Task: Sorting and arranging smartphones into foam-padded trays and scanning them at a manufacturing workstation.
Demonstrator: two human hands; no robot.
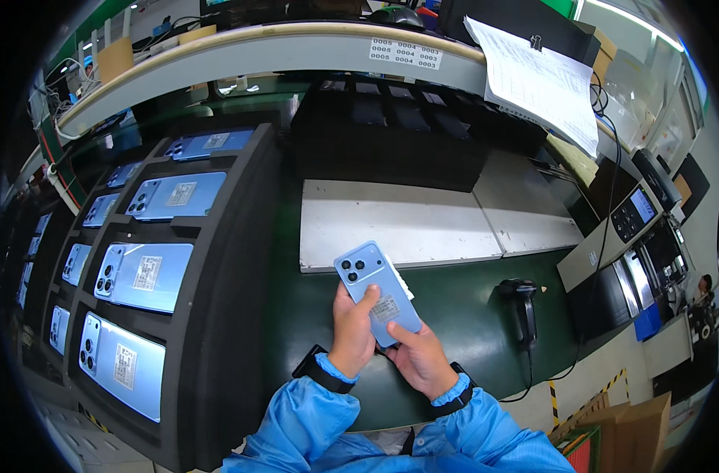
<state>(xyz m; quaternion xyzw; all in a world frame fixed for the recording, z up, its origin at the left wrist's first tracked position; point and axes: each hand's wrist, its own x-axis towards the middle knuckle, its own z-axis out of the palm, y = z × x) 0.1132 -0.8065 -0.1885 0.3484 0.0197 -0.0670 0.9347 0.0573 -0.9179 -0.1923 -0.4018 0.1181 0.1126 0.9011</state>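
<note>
both clasped round a light blue rectangular smartphone (377, 293), camera side up: left hand (352, 331) gripping its edge, right hand (419, 359) pinching the lower end, above green table (470, 315).

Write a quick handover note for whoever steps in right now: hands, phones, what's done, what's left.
Left hand: grips the blue phone by its left edge, back side up, camera end away.
Right hand: supports the phone's lower end, thumb on its back by the sticker.
Black foam tray at left: its slots hold more blue phones, backs up.
Handheld scanner lies on the green mat, right of the hands.
Done: one phone in hand above the mat.
Left: cannot tell which tray phones are already handled.
</note>
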